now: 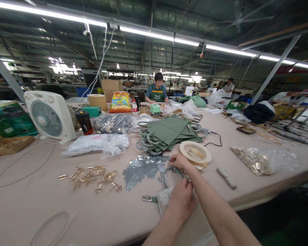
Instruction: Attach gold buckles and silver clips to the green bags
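Observation:
My left hand (pixel 182 197) is closed on a bag panel (pixel 164 198) whose pale inner side faces up at the table's near edge. A green tab with a metal fitting (pixel 148 198) sticks out on its left, and a grey-green cord handle (pixel 165 178) loops from its far side. Beyond it, my right hand (pixel 179 161) has its fingers bent together at the right edge of a pile of small flat grey metal pieces (pixel 142 171). Whatever is between those fingertips is too small to make out. A roll of tape (pixel 206 153) lies close beside the right wrist.
Green bag panels with handles (pixel 166 131) are stacked behind the pile. Gold-coloured hardware (pixel 100 177) is scattered left. A bag of metal parts (pixel 251 160) and a grey rolled piece (pixel 226 178) lie right. A fan (pixel 50 116) stands far left; a co-worker (pixel 156 90) sits opposite.

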### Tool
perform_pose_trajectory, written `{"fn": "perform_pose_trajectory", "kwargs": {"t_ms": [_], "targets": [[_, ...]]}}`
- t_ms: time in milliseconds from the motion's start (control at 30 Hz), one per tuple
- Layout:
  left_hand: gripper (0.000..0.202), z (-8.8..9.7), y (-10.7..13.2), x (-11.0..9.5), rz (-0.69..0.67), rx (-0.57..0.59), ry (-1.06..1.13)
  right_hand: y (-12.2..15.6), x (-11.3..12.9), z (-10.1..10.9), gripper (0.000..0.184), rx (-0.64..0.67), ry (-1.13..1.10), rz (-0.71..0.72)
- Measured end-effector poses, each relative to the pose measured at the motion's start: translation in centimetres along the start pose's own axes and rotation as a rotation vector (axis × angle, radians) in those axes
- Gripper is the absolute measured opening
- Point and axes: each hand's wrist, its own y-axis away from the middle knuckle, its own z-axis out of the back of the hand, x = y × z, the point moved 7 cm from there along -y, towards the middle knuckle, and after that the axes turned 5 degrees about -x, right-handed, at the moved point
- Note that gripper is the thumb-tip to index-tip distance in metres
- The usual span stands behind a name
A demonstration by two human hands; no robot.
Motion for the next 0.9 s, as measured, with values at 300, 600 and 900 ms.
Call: {"fn": "perform_pose_trajectory", "kwargs": {"t_ms": [300, 600, 900], "targets": [[0.048, 8.0, 7.8, 4.3, 0.111, -0.196, -0.057, 0.3, -1.4, -0.7, 0.023, -0.027, -0.061, -0.073], [0.023, 8.7, 10.1, 4.9, 0.037, -0.332, -0.083, 0.7, -0.9, 0.5, 0.015, -0.056, -0.137, -0.051], [0.014, 8.1, 9.9, 5.0, 0.122, -0.228, -0.023, 1.3, 1.1, 3.4, 0.033, -0.117, -0.192, 0.066]]}}
